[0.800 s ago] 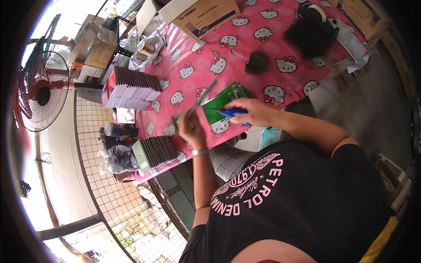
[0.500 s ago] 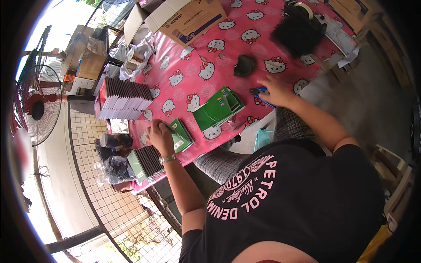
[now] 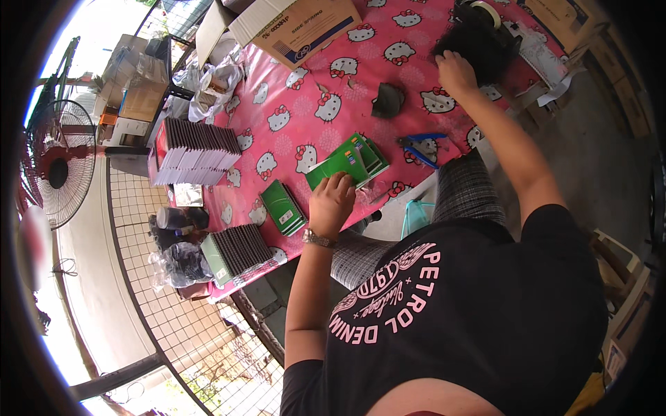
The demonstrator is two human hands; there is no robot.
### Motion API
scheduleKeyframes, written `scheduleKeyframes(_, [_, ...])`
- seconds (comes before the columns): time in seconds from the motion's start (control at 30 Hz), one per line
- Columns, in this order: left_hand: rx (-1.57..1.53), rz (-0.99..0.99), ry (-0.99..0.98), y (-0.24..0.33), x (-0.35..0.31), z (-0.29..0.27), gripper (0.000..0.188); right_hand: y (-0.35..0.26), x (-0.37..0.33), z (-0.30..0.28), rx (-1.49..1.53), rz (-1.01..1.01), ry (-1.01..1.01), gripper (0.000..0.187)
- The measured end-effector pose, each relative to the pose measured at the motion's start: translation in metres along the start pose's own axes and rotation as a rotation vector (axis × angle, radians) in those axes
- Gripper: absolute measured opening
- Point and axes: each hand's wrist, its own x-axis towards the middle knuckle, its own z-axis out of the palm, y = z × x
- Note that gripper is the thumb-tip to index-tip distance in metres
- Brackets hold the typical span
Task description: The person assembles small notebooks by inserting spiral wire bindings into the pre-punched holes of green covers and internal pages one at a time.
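Observation:
My left hand is at the near edge of a small stack of green notebooks, fingers bent together around the edge of the top one. My right hand reaches to the far right, its fingers drawn together at the edge of a black bundle of thin, wiry strands. What those fingers pinch, if anything, is too small to make out. Blue-handled pliers lie on the table to the right of the notebooks. Left of my left hand lies another small pile of green notebooks.
A row of dark-bound notebooks stands at the near left, with a taller stack behind. A dark curved piece lies mid-table. Open cardboard box at the back; tape roll at far right. A fan is at left.
My right hand has left the pliers and moved away to the black bundle. My left hand has shifted right, from beside the smaller green pile to the green notebooks in the middle.

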Motion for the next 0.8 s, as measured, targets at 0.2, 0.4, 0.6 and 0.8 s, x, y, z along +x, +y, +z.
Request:
scheduleKeyframes(0.2, [0.083,0.086,-0.02,0.002,0.008,-0.007,0.033,-0.066,-0.016,-0.058,0.479,0.024,-0.11,0.031])
scheduleKeyframes(0.4, [0.006,0.077,-0.084,-0.002,0.004,-0.012,0.031,-0.117,-0.046,-0.091,0.904,-0.296,-0.168,0.024])
scheduleKeyframes(0.6, [-0.088,0.129,-0.149,-0.014,0.007,-0.02,0.03,-0.143,-0.055,-0.095,1.06,-0.428,-0.186,0.024])
scheduleKeyframes(0.8, [-0.182,0.037,-0.04,-0.025,0.021,-0.039,0.026,-0.154,-0.061,-0.111,1.053,-0.463,-0.265,0.027])
